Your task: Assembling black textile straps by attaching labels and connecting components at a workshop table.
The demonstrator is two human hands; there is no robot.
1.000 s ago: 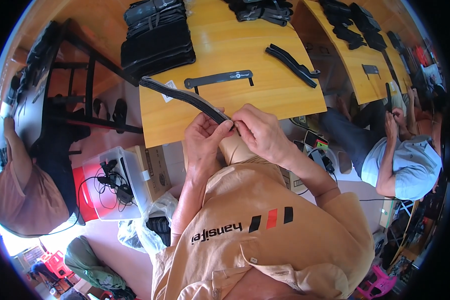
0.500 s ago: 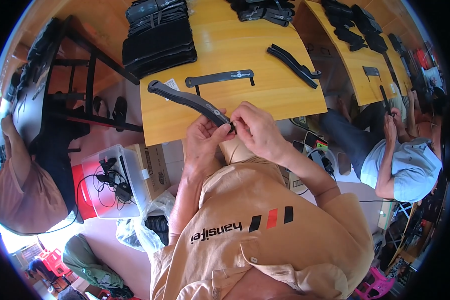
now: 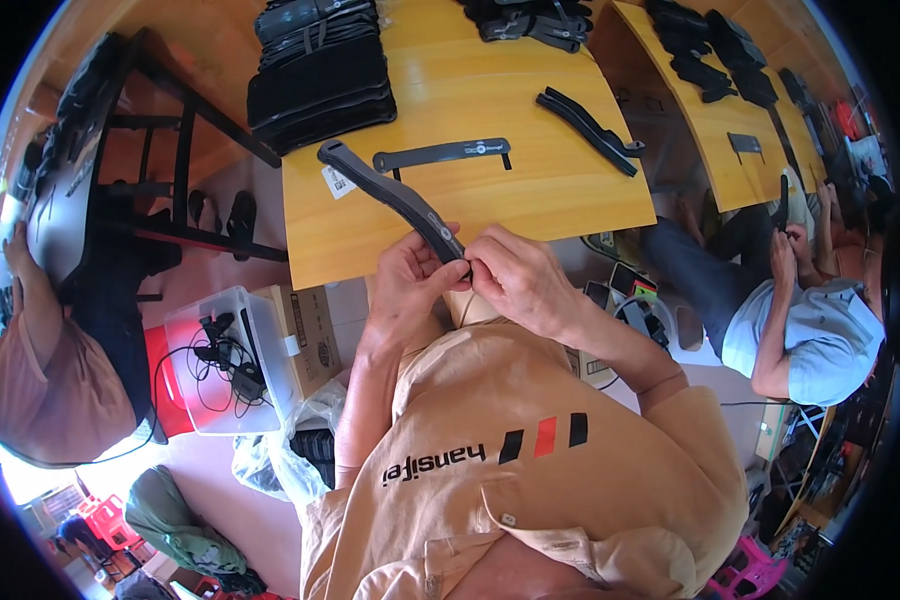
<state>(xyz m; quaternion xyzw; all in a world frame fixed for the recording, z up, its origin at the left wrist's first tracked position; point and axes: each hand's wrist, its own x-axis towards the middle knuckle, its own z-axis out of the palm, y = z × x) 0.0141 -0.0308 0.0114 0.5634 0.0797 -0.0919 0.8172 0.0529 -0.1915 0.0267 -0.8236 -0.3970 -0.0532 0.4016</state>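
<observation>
A dark grey and black strap bundle [image 3: 395,197], long and layered, slants from above the table down into my hands. My left hand [image 3: 410,280] is closed round its lower end, the thumb pressed on top. The fingers of my right hand [image 3: 518,275] pinch at the same end; the small part between them is hidden. Beyond the bundle, a single grey strap [image 3: 442,153] with two short black tabs lies flat on the wooden table [image 3: 570,200]. A small white printed label [image 3: 337,182] lies under the bundle's upper end.
A tall stack of black straps [image 3: 318,85] stands at the table's far left, more bundles [image 3: 530,25] at the back. Two dark straps [image 3: 588,132] lie on the right. A plastic bin with cables [image 3: 230,370] is at lower left. Co-workers [image 3: 805,325] sit on both sides.
The bundle's upper end has swung to the right and now points more steeply away from me. My hands have shifted slightly lower, still together at its lower end.
</observation>
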